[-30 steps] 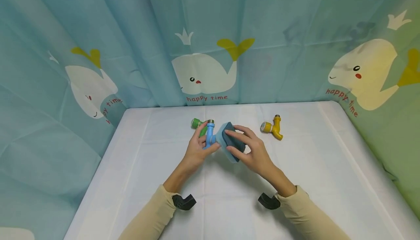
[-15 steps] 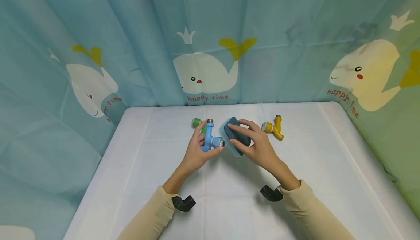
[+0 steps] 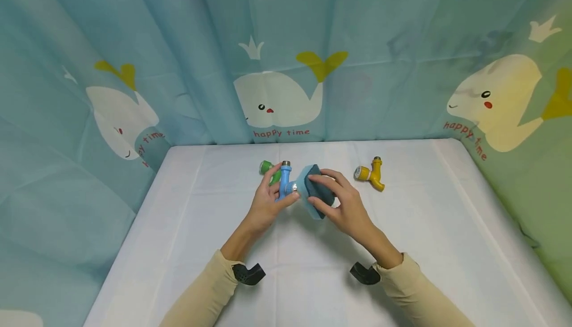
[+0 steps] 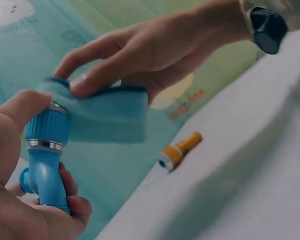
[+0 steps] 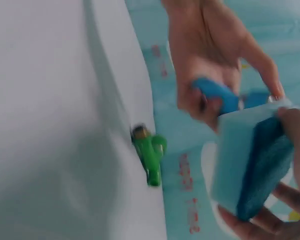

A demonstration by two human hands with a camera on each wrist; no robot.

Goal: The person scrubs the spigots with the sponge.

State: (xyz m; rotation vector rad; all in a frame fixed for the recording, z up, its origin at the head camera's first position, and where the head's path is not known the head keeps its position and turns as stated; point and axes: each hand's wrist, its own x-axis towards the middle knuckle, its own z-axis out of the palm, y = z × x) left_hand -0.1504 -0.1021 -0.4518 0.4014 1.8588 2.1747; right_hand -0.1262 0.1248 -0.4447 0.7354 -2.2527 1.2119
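My left hand (image 3: 263,203) grips a blue faucet (image 3: 285,180) above the table, its threaded metal end pointing away from me. The thumb lies by the metal-ringed knob end (image 4: 47,127). In my right hand (image 3: 346,200) is a two-layer sponge (image 5: 235,155), light blue on one side and dark blue on the other, pinched between thumb and fingers. The sponge's light face meets the faucet's knob end in the head view. Behind the left hand a green faucet (image 3: 266,167) lies partly hidden. A yellow faucet (image 3: 373,174) lies to the right of the right hand.
A white-covered table (image 3: 201,228) spreads under both hands. A blue-green curtain (image 3: 380,94) with whale prints hangs along its back and sides. Black curved devices (image 3: 249,274) sit at both wrists.
Half a second ago the sponge was drawn off to the right, baring the faucet's knob end. It has come back left against it. The left hand keeps its grip on the faucet.
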